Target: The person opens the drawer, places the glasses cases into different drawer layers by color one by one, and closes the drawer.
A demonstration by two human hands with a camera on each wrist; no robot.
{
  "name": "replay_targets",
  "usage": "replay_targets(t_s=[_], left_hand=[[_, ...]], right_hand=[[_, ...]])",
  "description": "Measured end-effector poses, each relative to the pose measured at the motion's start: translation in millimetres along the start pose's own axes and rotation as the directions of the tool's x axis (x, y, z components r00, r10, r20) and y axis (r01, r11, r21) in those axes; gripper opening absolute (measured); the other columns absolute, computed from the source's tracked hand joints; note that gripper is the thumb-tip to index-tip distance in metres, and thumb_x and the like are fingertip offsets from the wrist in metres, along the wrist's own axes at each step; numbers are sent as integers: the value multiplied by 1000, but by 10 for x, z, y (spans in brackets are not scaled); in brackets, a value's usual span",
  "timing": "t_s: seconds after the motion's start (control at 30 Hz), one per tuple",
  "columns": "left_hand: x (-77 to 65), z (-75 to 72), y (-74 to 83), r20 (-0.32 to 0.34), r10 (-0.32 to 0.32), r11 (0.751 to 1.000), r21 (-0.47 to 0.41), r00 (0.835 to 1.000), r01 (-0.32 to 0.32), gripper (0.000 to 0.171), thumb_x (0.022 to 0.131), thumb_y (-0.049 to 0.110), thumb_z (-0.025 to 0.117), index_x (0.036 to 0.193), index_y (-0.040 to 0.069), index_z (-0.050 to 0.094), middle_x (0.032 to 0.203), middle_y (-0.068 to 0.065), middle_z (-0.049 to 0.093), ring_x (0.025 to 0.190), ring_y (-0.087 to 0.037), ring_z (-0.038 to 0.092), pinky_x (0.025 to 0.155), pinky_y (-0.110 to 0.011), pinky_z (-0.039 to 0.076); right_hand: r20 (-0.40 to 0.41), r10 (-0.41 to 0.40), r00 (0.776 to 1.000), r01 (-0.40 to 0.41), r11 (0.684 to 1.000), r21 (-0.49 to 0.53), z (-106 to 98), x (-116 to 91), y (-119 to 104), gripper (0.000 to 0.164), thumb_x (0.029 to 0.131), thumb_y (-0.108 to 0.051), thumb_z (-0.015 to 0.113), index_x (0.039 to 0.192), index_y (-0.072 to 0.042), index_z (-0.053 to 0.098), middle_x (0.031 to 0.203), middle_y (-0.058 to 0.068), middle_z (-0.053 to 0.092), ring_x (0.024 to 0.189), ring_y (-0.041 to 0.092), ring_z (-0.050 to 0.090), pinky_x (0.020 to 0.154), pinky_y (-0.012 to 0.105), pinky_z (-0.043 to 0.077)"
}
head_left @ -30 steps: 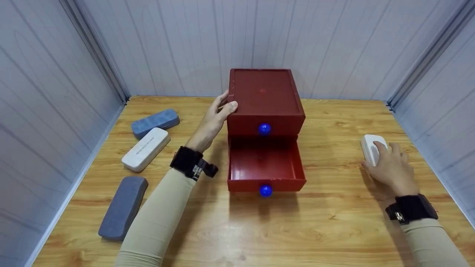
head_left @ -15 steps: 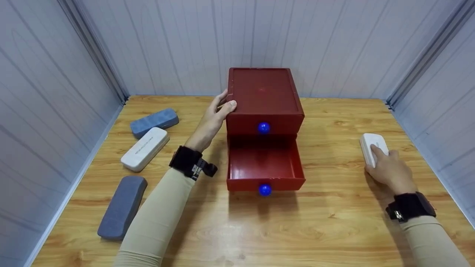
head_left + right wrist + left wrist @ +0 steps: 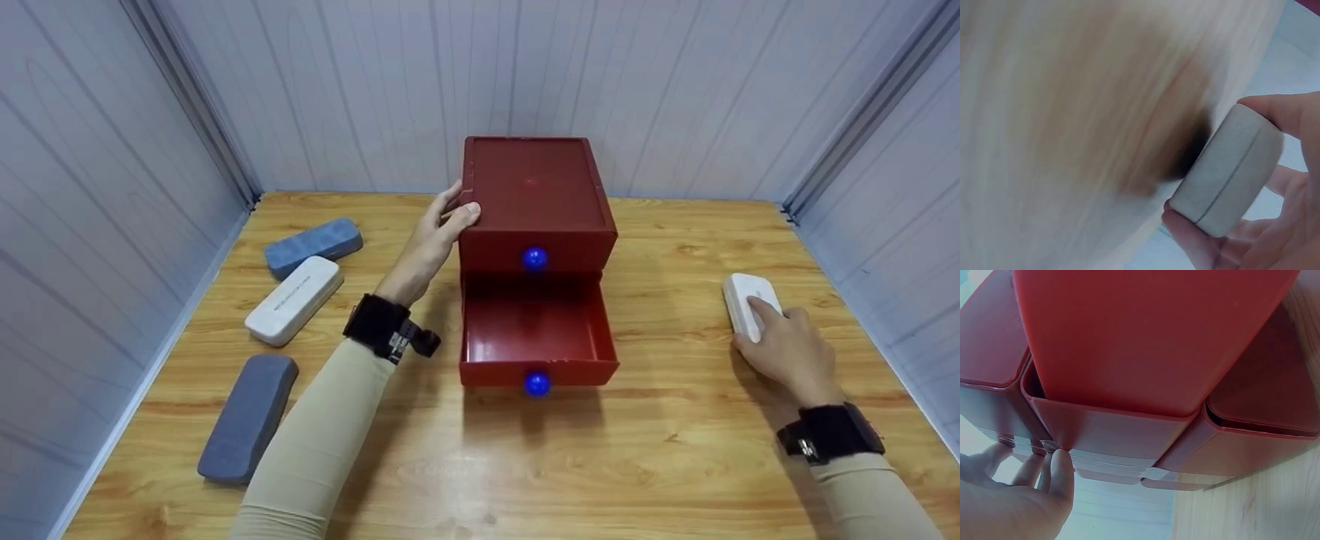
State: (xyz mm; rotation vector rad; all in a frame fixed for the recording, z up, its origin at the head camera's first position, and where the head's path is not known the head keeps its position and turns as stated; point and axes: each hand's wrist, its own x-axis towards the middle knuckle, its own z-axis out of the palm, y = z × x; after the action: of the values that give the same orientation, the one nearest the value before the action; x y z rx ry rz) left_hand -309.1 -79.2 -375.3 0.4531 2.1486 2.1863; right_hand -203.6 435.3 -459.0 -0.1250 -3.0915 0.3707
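Note:
My left hand (image 3: 427, 244) is at the left side of a red drawer cabinet (image 3: 532, 184) with blue knobs. In the left wrist view, the fingertips (image 3: 1062, 464) touch the cabinet's side along a strip of clear tape. A lower drawer (image 3: 538, 373) is pulled out, with bare red floor inside. At the far right, my right hand (image 3: 793, 349) grips a white glasses case (image 3: 754, 289). Seen from its end in the right wrist view, the glasses case (image 3: 1230, 169) shows a seam and lies between thumb and fingers. Whether it touches the table cannot be told.
On the left lie a light blue glasses case (image 3: 315, 246), another white glasses case (image 3: 294, 301) against it, and a grey-blue glasses case (image 3: 249, 420) nearer the front. Pale panel walls (image 3: 375, 97) bound the wooden table (image 3: 675, 442) at the back and both sides.
The right hand has closed its fingers round the white glasses case, which has shifted slightly left. The left hand and the cabinet stay in place.

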Motion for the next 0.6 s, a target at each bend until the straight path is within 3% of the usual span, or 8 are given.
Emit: replay_targets(t_s=[0.23,0.6], left_hand=[[7,17,-5,5,2,1000,-9,1000,-2,77,104,36,62,169,11,29,164,-12,41,146,-24,45,123,-40,37],[11,39,-6,15,1,1000,-13,1000,-1,76,105,36,62,169,12,28,166,-12,39,147,-23,44,123,-40,36]], right_hand=[[-51,-56,997,58,998,35,-94,-72,-247,73,101,-38,65,162,-7,40,138,47,43,109,67,55,64,73,49],[-127,-191,973,201,977,77,-441,-350,-890,73,99,-39,72,163,-17,45,141,34,53,104,50,61,68,69,53]])
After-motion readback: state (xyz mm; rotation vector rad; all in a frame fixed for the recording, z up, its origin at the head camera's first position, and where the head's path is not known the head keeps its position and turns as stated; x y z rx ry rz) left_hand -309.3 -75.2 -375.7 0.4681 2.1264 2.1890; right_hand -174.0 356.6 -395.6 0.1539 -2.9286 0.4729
